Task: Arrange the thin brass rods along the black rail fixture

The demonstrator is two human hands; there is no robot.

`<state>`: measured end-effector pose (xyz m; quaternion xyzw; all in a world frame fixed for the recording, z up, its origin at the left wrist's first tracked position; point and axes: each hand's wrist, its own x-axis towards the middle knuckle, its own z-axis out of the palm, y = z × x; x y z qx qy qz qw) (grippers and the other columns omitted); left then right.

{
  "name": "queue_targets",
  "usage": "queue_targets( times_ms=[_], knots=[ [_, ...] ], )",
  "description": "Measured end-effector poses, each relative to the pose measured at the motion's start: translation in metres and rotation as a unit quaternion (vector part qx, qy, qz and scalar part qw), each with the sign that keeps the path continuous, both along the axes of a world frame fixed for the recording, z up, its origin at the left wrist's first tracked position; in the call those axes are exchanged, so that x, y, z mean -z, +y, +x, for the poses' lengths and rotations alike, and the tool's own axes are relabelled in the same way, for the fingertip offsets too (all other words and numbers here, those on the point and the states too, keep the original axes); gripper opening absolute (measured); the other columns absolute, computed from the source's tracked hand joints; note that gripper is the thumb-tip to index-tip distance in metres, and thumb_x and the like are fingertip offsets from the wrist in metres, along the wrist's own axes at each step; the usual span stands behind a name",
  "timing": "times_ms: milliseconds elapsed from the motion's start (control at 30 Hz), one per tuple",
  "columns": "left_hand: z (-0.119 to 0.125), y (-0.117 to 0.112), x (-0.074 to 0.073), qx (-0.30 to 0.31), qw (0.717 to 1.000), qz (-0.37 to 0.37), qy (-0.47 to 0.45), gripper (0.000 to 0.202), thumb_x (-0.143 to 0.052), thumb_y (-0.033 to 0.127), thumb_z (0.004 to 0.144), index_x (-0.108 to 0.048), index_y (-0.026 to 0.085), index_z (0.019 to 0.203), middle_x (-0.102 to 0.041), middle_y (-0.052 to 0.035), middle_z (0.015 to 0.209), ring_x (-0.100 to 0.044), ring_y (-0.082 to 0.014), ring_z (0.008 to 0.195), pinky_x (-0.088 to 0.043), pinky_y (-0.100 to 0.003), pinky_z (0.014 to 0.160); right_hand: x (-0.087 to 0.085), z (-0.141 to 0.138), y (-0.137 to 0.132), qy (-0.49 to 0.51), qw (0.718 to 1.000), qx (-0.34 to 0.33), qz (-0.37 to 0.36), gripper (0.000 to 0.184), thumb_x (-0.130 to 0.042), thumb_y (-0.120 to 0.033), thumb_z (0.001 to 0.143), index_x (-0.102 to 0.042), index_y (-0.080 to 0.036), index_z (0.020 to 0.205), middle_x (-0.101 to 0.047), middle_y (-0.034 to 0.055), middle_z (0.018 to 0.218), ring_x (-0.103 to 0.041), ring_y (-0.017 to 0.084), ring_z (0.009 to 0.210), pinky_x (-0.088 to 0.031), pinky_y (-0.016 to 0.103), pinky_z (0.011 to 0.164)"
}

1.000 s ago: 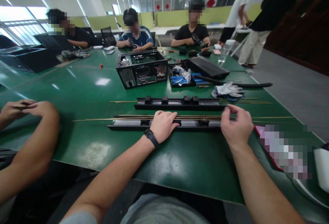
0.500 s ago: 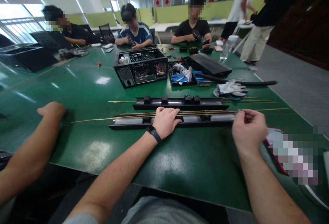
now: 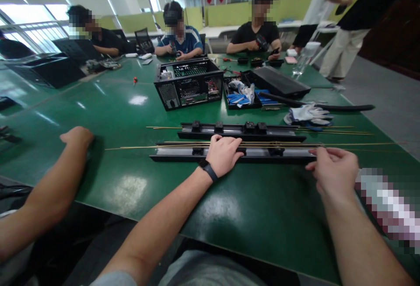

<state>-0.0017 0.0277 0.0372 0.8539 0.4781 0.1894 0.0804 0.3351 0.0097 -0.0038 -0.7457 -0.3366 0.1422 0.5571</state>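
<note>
1. Head view, left hand [image 3: 225,154]: it lies palm down across the near rail [image 3: 177,158] and the thin rods [image 3: 256,145] running along it. The fingers are close together; whether they clasp a rod or only rest on top, I cannot tell. A watch [image 3: 208,170] sits on this wrist.
2. Head view, right hand [image 3: 337,168]: it is at the right end of the near rail, with thumb and fingers bent close together. Whether anything is pinched between them cannot be told.
3. The near rail stretches out on both sides of the left hand, and the rods stick out past its left end. A dark block [image 3: 276,148] sits in it between the two hands.
4. Just beyond the left hand is the far rail [image 3: 262,137], parallel to the near one, with four blocks on it.
5. Farther beyond the left hand stands a case [image 3: 188,85]. Loose gloves [image 3: 308,114] lie beyond the right hand.
6. Well left of the left hand, a neighbour's hand [image 3: 77,135] is over the table [image 3: 262,203].
</note>
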Motion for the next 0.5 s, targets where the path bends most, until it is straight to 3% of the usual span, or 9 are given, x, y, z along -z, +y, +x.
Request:
queue_targets(
  times_ms=[100,200,367,500],
  knots=[
    [0.0,-0.002,0.001,-0.002,1.0,0.002,-0.002,0.036,-0.076,0.031,0.12,-0.076,0.022,0.155,-0.087,-0.0129,0.154,-0.079,-0.0298,0.145,-0.044,-0.052,0.127,-0.017,-0.011,0.0,0.106,0.994,0.003,-0.009,0.037,-0.078,-0.037,0.08,-0.056,-0.029,0.109,-0.088,0.02,0.118,-0.058,0.015,0.049,-0.034,0.03,0.039],
    [0.002,-0.002,0.003,0.002,1.0,0.015,0.0,0.036,-0.077,0.033,0.12,-0.076,0.022,0.155,-0.087,-0.013,0.153,-0.08,-0.0296,0.143,-0.045,-0.052,0.127,-0.027,-0.018,-0.001,0.133,0.991,0.01,0.002,0.036,-0.081,-0.032,0.08,-0.057,-0.029,0.106,-0.088,0.0174,0.115,-0.056,0.013,0.048,-0.033,0.027,0.037],
    [0.007,0.003,0.005,0.017,1.0,0.023,0.008,0.037,-0.077,0.032,0.12,-0.076,0.021,0.156,-0.087,-0.0133,0.154,-0.08,-0.0296,0.145,-0.045,-0.053,0.129,-0.032,-0.021,-0.005,0.174,0.985,0.001,0.023,0.044,-0.09,-0.028,0.079,-0.057,-0.028,0.108,-0.085,0.0092,0.108,-0.055,0.012,0.047,-0.034,0.022,0.036],
    [0.007,0.007,0.006,0.03,0.999,0.031,0.011,0.035,-0.076,0.032,0.12,-0.077,0.022,0.153,-0.087,-0.0132,0.153,-0.081,-0.0294,0.144,-0.046,-0.052,0.129,-0.036,-0.023,-0.007,0.182,0.983,0.011,0.029,0.037,-0.085,-0.018,0.084,-0.058,-0.027,0.108,-0.082,0.0059,0.103,-0.055,0.012,0.047,-0.034,0.021,0.036]
  ],
)
